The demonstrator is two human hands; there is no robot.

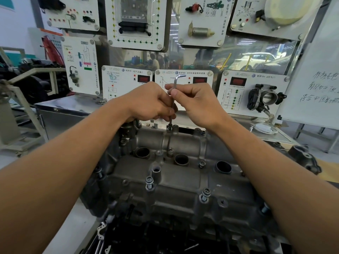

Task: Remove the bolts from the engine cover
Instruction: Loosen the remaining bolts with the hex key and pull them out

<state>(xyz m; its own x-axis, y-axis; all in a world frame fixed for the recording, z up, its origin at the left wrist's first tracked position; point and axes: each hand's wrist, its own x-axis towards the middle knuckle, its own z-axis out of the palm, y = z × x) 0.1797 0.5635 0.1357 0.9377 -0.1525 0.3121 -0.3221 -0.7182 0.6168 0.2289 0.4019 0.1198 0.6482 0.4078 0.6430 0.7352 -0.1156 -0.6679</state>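
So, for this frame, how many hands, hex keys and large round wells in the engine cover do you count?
Hands: 2, left hand and right hand
Hex key: 1, pinched by both
Round wells: 3
Total: 6

The left hand (149, 101) hides the middle of the hex key (175, 80), and the right edge crops the whiteboard (315, 70).

Light: bright, even, diffuse; shadows soft.
Glare: hazy reflections across the mirrored backboard (238, 55).
Edges: wide-angle bending, corners stretched and smeared.
Dark: engine cover (165, 182) dims toward the bottom.
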